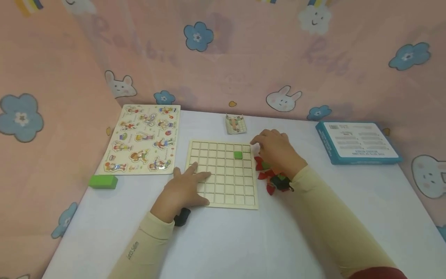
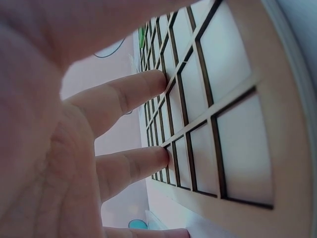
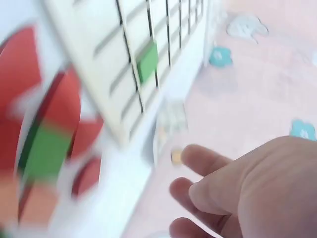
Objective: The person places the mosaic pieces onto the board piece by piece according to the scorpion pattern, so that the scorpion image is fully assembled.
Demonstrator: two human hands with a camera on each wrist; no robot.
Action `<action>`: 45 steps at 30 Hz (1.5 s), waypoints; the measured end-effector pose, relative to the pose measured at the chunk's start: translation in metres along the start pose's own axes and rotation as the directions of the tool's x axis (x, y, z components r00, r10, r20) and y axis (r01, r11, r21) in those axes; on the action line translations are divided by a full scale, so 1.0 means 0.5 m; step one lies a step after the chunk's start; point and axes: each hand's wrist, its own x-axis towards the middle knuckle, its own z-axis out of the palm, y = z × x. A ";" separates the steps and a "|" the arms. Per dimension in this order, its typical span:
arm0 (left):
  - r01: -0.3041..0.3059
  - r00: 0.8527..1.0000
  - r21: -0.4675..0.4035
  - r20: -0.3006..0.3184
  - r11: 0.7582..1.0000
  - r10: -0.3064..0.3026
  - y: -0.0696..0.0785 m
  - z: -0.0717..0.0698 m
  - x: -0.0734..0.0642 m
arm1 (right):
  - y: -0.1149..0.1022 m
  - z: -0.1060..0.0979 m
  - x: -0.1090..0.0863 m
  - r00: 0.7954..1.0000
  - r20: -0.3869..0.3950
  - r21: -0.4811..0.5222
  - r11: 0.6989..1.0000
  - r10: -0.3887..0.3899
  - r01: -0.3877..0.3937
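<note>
A pale wooden grid board [image 1: 220,180] lies on the white table between both hands. One green square piece [image 1: 238,155] sits in a cell near its far right corner. Spread over the board's left part, my left hand [image 1: 182,188] rests its fingertips [image 2: 157,82] on the grid. My right hand [image 1: 278,149] hovers by the far right corner, its fingers [image 3: 205,159] loosely bent and nothing visible between them. Beneath and beside the right wrist lies a loose pile of red, green and orange pieces [image 3: 57,106], partly hidden by the hand and a black wrist device.
A puzzle board with cartoon figures [image 1: 143,139] lies at the far left, a green block [image 1: 103,182] at its near corner. Behind the grid stands a small folded printed paper [image 1: 235,124]. A blue-edged box [image 1: 359,142] lies at right. Patterned pink cloth [image 1: 230,58] hangs behind.
</note>
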 end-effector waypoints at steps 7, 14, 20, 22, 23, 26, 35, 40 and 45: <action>-0.003 1.000 -0.001 0.004 1.000 0.003 -0.002 -0.003 -0.002 | 0.074 -0.002 -0.054 0.999 0.012 0.013 0.999 0.050 -0.050; -0.011 1.000 0.003 0.014 1.000 0.011 0.002 -0.006 -0.004 | 0.082 0.050 -0.080 0.995 0.057 -0.030 0.996 -0.082 0.084; -0.016 1.000 -0.002 0.008 1.000 0.016 -0.001 -0.004 -0.004 | 0.071 0.070 -0.082 0.993 0.006 -0.108 0.987 -0.119 0.119; -0.016 1.000 -0.007 0.007 1.000 0.016 -0.003 -0.003 -0.003 | 0.067 0.070 -0.081 0.994 0.007 -0.125 0.986 -0.110 0.110; -0.017 1.000 -0.009 0.007 1.000 0.017 -0.003 -0.002 -0.003 | 0.065 0.069 -0.081 0.994 0.006 -0.132 0.985 -0.112 0.112; -0.019 1.000 -0.011 0.007 1.000 0.019 -0.004 -0.001 -0.002 | 0.064 0.067 -0.075 0.992 0.014 -0.145 0.981 -0.124 0.125; -0.023 1.000 -0.012 -0.005 1.000 0.023 -0.001 0.000 -0.001 | 0.072 0.052 -0.047 0.986 0.127 -0.069 0.991 -0.108 0.118; -0.025 1.000 -0.009 -0.005 1.000 0.025 -0.001 0.000 -0.002 | 0.086 0.049 -0.037 0.975 0.152 -0.047 0.985 -0.159 0.168; -0.018 1.000 -0.008 -0.002 1.000 0.018 -0.003 0.000 0.000 | 0.093 0.051 -0.031 0.970 0.132 -0.043 0.976 -0.205 0.213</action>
